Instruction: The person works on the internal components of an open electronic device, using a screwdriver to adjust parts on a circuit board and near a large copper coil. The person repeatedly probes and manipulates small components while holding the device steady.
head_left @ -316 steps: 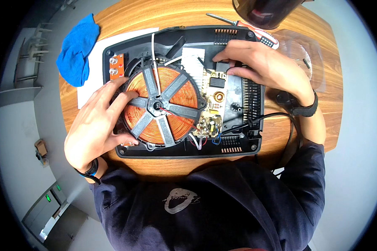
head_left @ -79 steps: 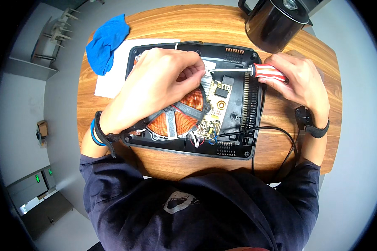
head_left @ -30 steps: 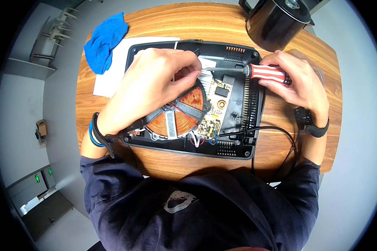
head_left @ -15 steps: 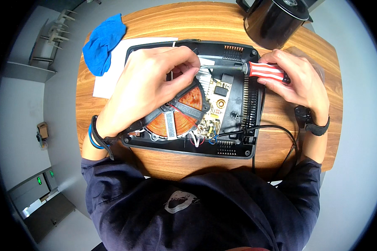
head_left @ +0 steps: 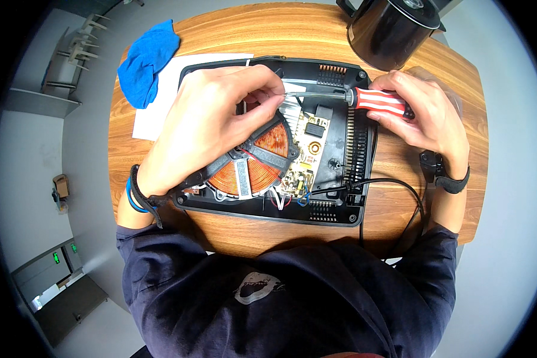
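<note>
My right hand (head_left: 426, 113) grips the red-and-white striped handle of a screwdriver (head_left: 380, 101), its shaft lying level and pointing left. At the shaft's tip, the fingers of my left hand (head_left: 227, 104) are pinched together; whatever they hold there is too small or hidden to make out. Beneath both hands lies an opened induction cooker (head_left: 340, 140) in a black casing. Its round copper coil (head_left: 244, 176) is partly covered by my left hand. Right of the coil sits a pale circuit board (head_left: 309, 152) with several components, and red, white and blue wires run near its lower end.
A blue cloth (head_left: 146, 62) lies at the far left, beside white paper (head_left: 161, 89) partly under the casing. At the far right stands a black kettle-like pot (head_left: 391, 33). A black power cord (head_left: 409, 188) loops over the wooden table (head_left: 268, 27) to the right.
</note>
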### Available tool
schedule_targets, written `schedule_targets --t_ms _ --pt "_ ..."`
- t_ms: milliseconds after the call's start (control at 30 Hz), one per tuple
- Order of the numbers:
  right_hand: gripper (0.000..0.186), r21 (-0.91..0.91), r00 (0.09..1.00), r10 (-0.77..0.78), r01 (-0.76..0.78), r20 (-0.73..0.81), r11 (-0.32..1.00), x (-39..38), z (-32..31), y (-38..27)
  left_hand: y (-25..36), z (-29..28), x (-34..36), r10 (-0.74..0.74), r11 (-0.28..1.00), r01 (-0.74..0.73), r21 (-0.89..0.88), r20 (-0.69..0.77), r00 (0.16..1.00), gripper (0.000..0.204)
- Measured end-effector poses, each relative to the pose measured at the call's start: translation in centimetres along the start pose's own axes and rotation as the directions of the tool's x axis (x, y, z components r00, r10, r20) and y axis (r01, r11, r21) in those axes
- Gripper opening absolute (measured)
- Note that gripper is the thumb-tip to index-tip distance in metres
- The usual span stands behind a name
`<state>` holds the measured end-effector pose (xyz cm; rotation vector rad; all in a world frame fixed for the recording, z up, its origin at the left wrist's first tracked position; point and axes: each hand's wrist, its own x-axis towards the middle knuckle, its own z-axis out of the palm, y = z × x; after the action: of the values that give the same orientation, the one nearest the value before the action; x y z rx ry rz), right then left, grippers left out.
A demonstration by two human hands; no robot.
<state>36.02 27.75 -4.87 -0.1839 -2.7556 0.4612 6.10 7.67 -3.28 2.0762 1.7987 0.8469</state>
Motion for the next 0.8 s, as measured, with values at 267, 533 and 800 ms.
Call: schedule_targets --t_ms 267,533,800 --pt "0.037 0.029 1.000 -0.007 0.007 0.005 1.000 0.03 0.04 0.21 -0.15 -0.01 -0.06 -0.002 1.000 0.002 0.007 0.002 1.000 0.009" --pt "0.040 0.009 1.000 0.002 -0.002 0.018 1.000 -0.21 0.09 0.39 -0.17 -0.08 -0.01 0.010 1.000 -0.010 0.019 0.011 1.000 0.010" --pt "0.037 0.011 1.000 0.018 -0.018 0.013 1.000 -0.14 0.15 -0.03 -0.22 -0.05 -0.22 -0.012 1.000 0.011 0.023 0.037 0.999 0.011"
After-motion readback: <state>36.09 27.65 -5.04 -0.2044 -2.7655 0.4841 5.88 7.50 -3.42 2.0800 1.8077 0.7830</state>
